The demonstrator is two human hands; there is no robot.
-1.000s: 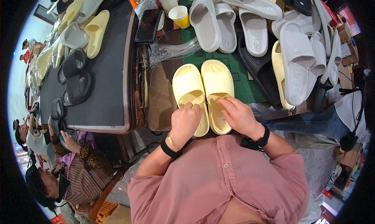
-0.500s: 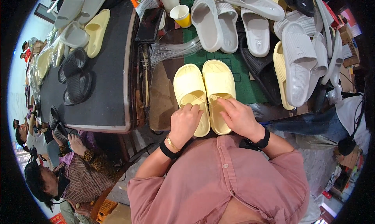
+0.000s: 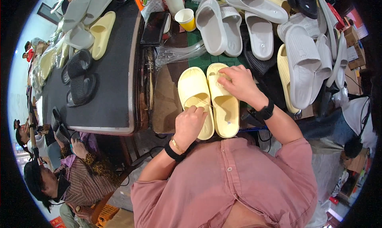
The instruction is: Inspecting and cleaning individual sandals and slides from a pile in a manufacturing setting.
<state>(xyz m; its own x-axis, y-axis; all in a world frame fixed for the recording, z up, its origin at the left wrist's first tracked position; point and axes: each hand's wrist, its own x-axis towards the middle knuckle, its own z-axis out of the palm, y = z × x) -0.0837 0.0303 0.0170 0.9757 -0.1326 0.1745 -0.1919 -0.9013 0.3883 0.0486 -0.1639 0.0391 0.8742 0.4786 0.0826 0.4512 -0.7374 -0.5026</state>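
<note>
At centre: two pale-yellow moulded slippers (image 3: 193,84) are laid side by side
Left hand (image 3: 191,122): curled closed, contents hidden
Right hand (image 3: 240,83): held loosely spread over strap (image 3: 218,88)

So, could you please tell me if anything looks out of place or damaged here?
I see no spill or damage. One oddity: at the right, a yellow slipper is partly hidden by a grey slipper, so colours are mixed, while the yellow pair in the middle sits neatly side by side.

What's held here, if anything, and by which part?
The left hand appears to pinch a thin pale strand; exactly where is hidden. The right hand touches the strap of the right pale-yellow slipper.
</note>
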